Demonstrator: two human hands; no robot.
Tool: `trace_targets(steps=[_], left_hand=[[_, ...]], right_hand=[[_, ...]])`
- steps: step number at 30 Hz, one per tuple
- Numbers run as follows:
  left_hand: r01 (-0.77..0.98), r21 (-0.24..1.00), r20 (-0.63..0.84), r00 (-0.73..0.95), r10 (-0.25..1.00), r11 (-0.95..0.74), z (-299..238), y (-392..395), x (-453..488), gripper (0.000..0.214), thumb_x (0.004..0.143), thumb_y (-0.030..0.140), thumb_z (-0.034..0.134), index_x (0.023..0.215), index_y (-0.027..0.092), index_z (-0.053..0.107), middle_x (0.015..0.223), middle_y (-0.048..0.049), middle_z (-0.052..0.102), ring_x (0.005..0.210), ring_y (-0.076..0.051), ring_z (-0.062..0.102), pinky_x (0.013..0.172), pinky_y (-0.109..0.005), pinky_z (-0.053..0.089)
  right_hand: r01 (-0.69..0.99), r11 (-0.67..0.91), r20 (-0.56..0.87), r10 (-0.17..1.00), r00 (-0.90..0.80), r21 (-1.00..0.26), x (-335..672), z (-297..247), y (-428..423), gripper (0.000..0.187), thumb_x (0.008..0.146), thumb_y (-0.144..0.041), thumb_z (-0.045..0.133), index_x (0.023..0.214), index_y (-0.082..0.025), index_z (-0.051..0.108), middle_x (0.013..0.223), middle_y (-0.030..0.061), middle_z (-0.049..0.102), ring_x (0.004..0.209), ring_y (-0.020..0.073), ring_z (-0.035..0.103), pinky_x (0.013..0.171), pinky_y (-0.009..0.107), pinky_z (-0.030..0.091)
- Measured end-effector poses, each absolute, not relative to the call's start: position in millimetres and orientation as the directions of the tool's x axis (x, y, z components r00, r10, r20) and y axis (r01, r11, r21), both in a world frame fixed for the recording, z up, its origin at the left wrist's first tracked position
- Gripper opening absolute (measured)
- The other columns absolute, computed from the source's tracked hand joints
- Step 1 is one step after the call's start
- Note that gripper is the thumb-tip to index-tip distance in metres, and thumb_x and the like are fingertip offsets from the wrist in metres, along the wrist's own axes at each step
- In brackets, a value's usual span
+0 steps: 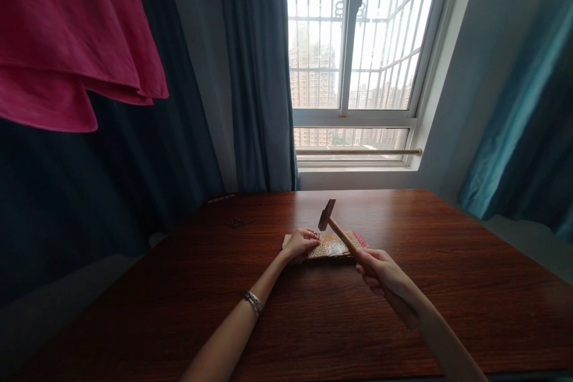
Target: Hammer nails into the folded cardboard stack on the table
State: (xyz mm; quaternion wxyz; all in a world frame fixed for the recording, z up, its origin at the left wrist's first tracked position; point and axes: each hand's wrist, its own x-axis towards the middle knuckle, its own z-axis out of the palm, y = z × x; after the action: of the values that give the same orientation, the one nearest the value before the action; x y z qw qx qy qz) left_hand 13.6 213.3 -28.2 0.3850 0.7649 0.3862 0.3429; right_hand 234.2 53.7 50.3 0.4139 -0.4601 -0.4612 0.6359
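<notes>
A small perforated wooden board [329, 246] lies on the dark wooden table [447, 262], with a pink patch at its right end. My left hand [301, 242] rests on the board's left part, fingers pinched together near the hammer's head; what they pinch is too small to make out. My right hand [380, 271] is closed round the wooden handle of a hammer [336, 228]. The metal head hangs just above the board, next to my left fingertips. A bracelet sits on my left wrist.
Several small dark nails [240, 222] lie on the table to the left of the board. A barred window [358, 54] and blue curtains [255, 71] stand behind the table. A pink cloth [71, 36] hangs at the upper left.
</notes>
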Motion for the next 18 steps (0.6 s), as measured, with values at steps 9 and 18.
trace_targets(steps=[9,18], left_hand=[[0.371,0.833,0.213,0.470,0.856,-0.411,-30.9,217.5,15.4,0.023,0.064,0.033,0.061,0.074,0.014,0.071,0.093,-0.0052,0.065,0.088,-0.018,0.057,0.077,-0.025,0.042],[0.395,0.801,0.222,0.502,0.836,-0.450,-25.8,216.1,11.4,0.021,0.066,0.031,0.059,0.076,0.017,0.071,0.095,-0.0045,0.065,0.091,-0.018,0.057,0.080,-0.024,0.041]], right_hand=[[-0.078,-0.195,-0.182,0.972,-0.150,-0.978,253.6,52.0,47.9,0.039,0.069,-0.055,0.054,0.071,-0.017,0.046,0.060,-0.0042,0.047,0.032,0.0003,0.031,0.026,0.015,0.023],[-0.056,-0.184,-0.180,0.981,-0.072,-0.981,264.5,38.0,50.2,0.039,0.069,-0.055,0.054,0.069,-0.017,0.043,0.058,-0.0058,0.045,0.031,0.0006,0.032,0.026,0.014,0.025]])
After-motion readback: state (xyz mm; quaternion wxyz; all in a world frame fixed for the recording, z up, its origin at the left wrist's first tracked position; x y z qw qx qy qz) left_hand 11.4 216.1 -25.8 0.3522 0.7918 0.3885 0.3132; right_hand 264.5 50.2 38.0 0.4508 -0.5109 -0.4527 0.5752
